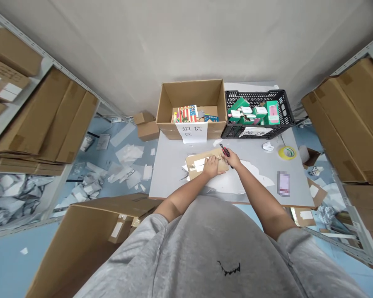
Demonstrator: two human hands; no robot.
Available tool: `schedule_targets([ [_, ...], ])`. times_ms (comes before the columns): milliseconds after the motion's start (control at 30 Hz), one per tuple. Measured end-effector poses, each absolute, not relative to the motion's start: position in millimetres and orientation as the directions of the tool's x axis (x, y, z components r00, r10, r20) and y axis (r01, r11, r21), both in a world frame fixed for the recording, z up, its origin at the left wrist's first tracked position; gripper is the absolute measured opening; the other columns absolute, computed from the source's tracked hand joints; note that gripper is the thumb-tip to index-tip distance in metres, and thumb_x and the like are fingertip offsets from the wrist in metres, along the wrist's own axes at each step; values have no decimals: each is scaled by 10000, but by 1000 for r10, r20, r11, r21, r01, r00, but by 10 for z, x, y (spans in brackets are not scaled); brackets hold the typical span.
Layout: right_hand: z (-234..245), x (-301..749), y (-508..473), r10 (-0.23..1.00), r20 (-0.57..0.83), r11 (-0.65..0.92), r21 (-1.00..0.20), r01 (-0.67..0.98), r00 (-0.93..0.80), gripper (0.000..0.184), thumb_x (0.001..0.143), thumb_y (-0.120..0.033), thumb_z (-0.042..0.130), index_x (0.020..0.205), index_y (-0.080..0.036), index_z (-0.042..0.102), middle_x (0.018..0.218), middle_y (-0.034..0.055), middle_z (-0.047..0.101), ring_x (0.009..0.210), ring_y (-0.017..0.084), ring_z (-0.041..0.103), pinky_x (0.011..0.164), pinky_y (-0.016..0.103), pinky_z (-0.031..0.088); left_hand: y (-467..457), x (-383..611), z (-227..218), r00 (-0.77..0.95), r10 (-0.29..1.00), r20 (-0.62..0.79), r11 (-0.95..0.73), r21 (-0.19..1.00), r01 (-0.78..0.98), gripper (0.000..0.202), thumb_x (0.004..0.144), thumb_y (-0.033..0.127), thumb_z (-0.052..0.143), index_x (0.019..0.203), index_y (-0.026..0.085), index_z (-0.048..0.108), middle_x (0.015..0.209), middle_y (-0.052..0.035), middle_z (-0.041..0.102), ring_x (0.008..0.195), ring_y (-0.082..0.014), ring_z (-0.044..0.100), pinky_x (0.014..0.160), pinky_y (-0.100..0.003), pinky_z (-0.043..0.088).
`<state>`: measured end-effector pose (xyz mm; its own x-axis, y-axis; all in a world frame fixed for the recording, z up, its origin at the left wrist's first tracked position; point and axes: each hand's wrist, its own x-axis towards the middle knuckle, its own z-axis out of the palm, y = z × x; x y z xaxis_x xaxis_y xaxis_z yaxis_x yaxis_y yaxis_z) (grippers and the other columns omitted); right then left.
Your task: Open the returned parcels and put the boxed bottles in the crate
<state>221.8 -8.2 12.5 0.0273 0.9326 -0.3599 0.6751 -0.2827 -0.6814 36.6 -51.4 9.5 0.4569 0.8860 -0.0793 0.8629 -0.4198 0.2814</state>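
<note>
A small taped cardboard box [192,160] with a white label lies on the grey table in front of me. My left hand [211,166] rests on top of it, fingers spread out flat over the box near the label. In my right hand [232,159] is a red and black utility knife [225,150], its fingers wrapped round the handle. The knife is at the box's right end; whether the blade touches the cardboard I cannot tell. White paper [251,174] lies on the table beside and partly beneath the box.
Behind stand an open carton [189,89] with books and a black crate [286,103] of green boxes. Yellow tape [287,152], crumpled paper [267,146] and a pixelated rectangle [283,183] are on the right. A large open carton [74,240] stands at lower left; shelves flank both sides.
</note>
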Motion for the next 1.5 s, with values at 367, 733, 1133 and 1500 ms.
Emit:
schedule_targets([
  [367, 228, 2677, -627, 911, -400, -194, -633, 750, -102, 504, 1033, -355, 497, 1530, -318, 570, 776, -36, 719, 469, 102, 539, 561, 221, 437, -511, 376, 67, 458, 885, -83, -420, 284, 862, 792, 837, 750, 688, 1319, 133, 573, 1278, -207, 600, 1234, -370, 539, 1026, -458, 391],
  [733, 302, 2487, -664, 919, -393, -193, -479, 857, -13, 474, 1041, -369, 505, 1506, -359, 599, 815, 12, 761, 820, 208, 691, 712, 248, 453, -563, 348, 59, 521, 852, -54, -484, 301, 822, 664, 924, 674, 611, 1343, 159, 580, 1283, -200, 603, 1270, -364, 534, 1059, -456, 403],
  [1133, -139, 2864, -982, 872, -464, -357, -381, 853, 157, 634, 1057, -306, 330, 1689, -312, 272, 1298, 147, 636, 1034, 266, 690, 864, 345, 507, -730, -3, 228, 529, 843, -93, -494, 254, 832, 929, 909, 598, 672, 1640, 183, 279, 1446, -200, 521, 1337, -356, 481, 1128, -448, 347],
  [1500, -636, 2712, -600, 863, -400, -468, -405, 785, 308, 647, 938, -324, 505, 1572, -198, 484, 1394, 217, 525, 1296, 375, 543, 1104, 541, 415, -1007, -570, 185, 331, 943, -42, -316, 201, 927, 547, 952, 473, 660, 1386, 154, 561, 1283, -191, 602, 1212, -340, 553, 1052, -442, 407],
])
